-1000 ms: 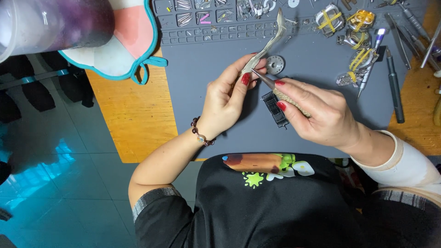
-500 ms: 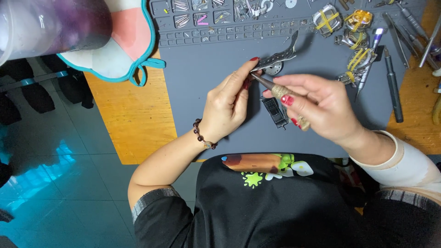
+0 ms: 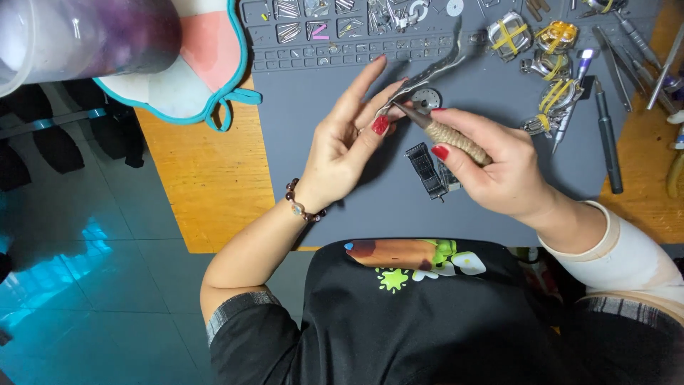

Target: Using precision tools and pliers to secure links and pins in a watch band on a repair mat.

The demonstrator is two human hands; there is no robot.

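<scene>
Left hand [image 3: 342, 153] pinching metal watch band [image 3: 434, 68] (fingers partly fanned), at 12 o'clock on grey mat [image 3: 320, 107]. Right hand [image 3: 499, 167] gripping cord-wrapped tool [image 3: 452, 135], tip touching band.

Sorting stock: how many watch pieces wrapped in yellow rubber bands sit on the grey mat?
4: one wrapped piece at top, a gold wrapped one beside it, a third below, a fourth lower by the right hand. Others may be hidden.

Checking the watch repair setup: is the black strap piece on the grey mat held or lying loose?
Lying loose. The black strap piece rests flat on the grey mat, under the right hand, whose fingers hold a cord-wrapped tool instead.
</scene>
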